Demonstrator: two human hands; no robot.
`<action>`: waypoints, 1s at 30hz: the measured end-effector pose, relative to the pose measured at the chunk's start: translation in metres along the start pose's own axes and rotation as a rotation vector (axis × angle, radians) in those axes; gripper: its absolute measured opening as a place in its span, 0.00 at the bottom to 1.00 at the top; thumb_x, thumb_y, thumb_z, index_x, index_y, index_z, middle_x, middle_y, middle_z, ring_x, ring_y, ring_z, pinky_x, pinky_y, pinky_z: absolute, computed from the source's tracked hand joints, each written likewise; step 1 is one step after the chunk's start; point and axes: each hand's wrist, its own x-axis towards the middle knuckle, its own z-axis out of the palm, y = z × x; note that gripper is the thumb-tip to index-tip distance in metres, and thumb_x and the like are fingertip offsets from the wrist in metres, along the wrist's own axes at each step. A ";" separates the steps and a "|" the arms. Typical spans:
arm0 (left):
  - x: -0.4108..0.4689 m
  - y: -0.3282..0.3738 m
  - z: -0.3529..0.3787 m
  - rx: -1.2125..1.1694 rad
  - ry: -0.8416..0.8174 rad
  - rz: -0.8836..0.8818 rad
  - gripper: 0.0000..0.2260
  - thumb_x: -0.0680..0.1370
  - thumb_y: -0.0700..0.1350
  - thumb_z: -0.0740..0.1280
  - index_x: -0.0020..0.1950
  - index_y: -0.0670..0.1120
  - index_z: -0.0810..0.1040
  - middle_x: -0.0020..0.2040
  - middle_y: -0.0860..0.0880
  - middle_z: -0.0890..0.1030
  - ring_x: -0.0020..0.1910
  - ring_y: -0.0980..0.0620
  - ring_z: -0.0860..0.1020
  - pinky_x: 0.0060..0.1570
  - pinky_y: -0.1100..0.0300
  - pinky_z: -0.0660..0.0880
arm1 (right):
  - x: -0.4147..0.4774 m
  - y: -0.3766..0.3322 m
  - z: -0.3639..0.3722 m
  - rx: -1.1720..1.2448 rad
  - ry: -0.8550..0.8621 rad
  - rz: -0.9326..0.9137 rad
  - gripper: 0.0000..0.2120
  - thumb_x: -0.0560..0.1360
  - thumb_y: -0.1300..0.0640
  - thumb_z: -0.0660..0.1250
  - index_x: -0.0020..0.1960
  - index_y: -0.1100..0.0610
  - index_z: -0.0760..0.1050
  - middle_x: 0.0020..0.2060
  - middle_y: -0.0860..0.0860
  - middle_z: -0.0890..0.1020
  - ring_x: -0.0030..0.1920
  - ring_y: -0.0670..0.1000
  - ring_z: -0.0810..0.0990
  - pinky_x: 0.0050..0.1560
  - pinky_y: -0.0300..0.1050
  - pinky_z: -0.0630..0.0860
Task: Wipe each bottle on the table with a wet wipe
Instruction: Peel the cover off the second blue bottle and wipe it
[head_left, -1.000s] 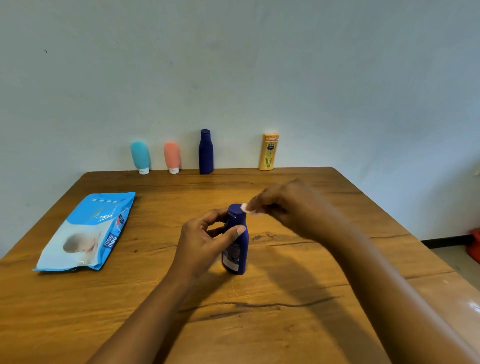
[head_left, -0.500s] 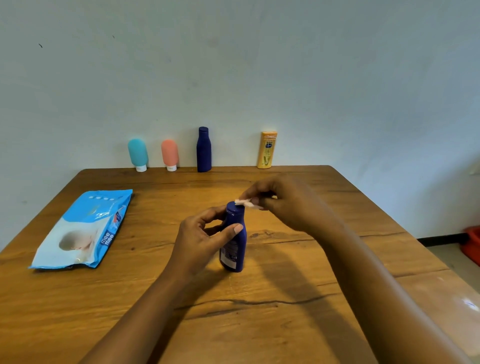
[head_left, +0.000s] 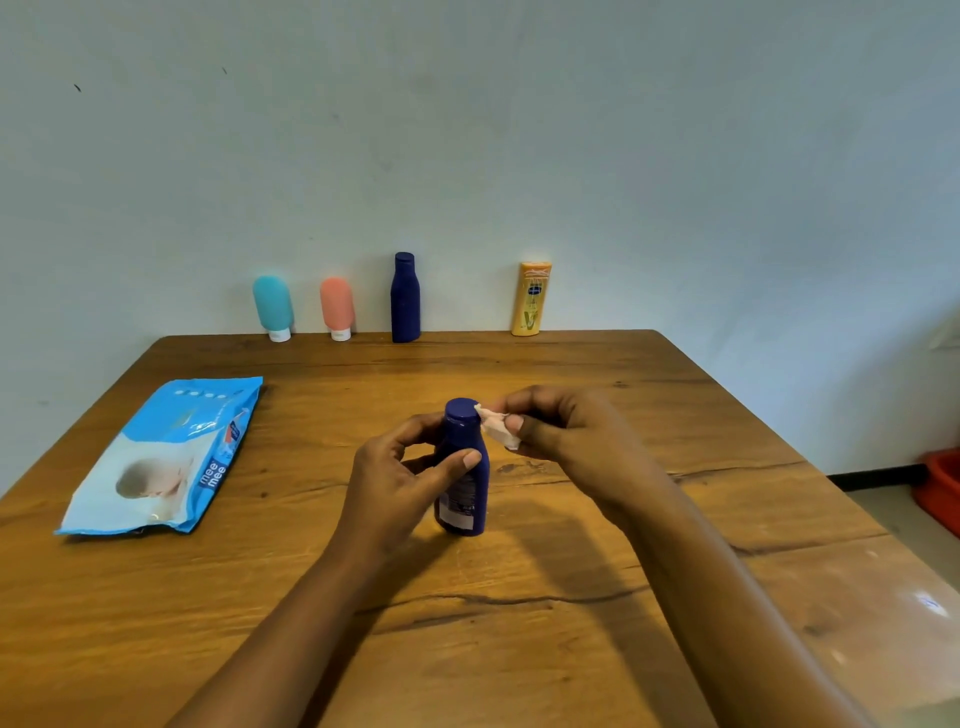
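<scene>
A small dark blue bottle stands upright at the middle of the wooden table. My left hand grips its body from the left, thumb across the front. My right hand pinches a small folded white wet wipe against the right side of the bottle's neck, just below the cap. Along the far edge by the wall stand a teal bottle, a pink bottle, a tall dark blue bottle and a yellow bottle.
A blue wet wipe pack lies flat on the table's left side. The wall rises right behind the far bottles. A red object sits on the floor past the table's right edge.
My right hand has carried the wipe from the top of the cap down to the right side of the bottle's neck. My left hand keeps its hold on the bottle.
</scene>
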 end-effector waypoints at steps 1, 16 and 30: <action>-0.001 0.001 0.002 0.011 0.014 0.011 0.17 0.70 0.45 0.74 0.57 0.51 0.78 0.52 0.56 0.81 0.53 0.64 0.77 0.50 0.65 0.78 | -0.003 0.001 -0.001 -0.009 0.024 -0.024 0.12 0.77 0.63 0.63 0.51 0.49 0.79 0.47 0.46 0.82 0.49 0.44 0.79 0.48 0.39 0.76; 0.006 0.005 0.025 0.102 0.188 0.053 0.13 0.70 0.49 0.74 0.53 0.51 0.79 0.46 0.58 0.81 0.48 0.64 0.77 0.44 0.72 0.74 | 0.014 0.043 -0.001 -1.129 0.247 -0.891 0.16 0.74 0.63 0.63 0.61 0.65 0.75 0.56 0.60 0.79 0.56 0.56 0.76 0.48 0.46 0.80; 0.012 0.008 0.027 0.146 0.146 0.015 0.12 0.70 0.47 0.73 0.52 0.54 0.77 0.46 0.60 0.80 0.48 0.67 0.76 0.45 0.71 0.71 | 0.026 0.037 0.007 -1.055 0.208 -0.860 0.15 0.72 0.64 0.68 0.59 0.64 0.77 0.55 0.59 0.80 0.55 0.56 0.78 0.47 0.45 0.80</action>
